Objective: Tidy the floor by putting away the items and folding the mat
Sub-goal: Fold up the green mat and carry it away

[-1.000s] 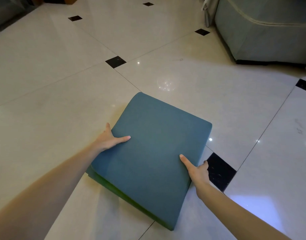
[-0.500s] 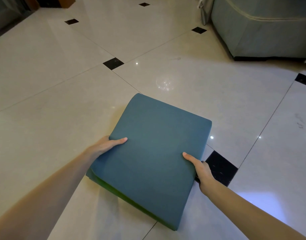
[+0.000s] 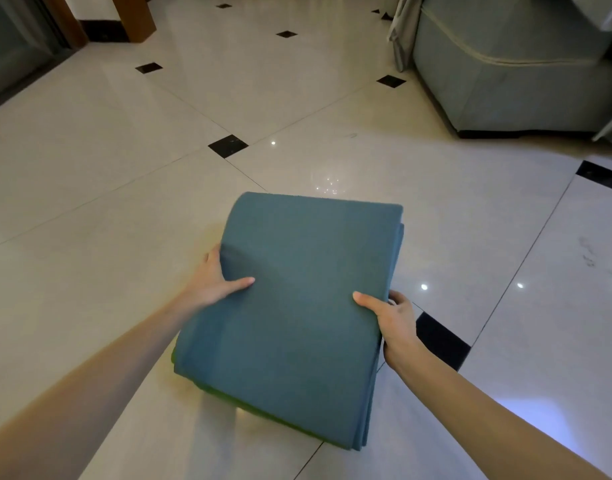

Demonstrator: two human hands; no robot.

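A home living room: glossy tiled floor [image 3: 297,98], upholstered sofa [image 3: 512,71], wooden door frame [image 3: 138,15].

No readable text, labels, brands or numbers anywhere. Mat [image 3: 297,306] face is plain teal, no print or tag showing. Floor [image 3: 89,202] tiles and sofa [image 3: 522,81] carry no markings either.

Both bare forearms reach forward, converging. Left hand [image 3: 212,284] clamped on folded mat [image 3: 297,306] left edge, thumb on top. Right hand [image 3: 394,320] clamped on right edge, thumb on top, fingers curled under.
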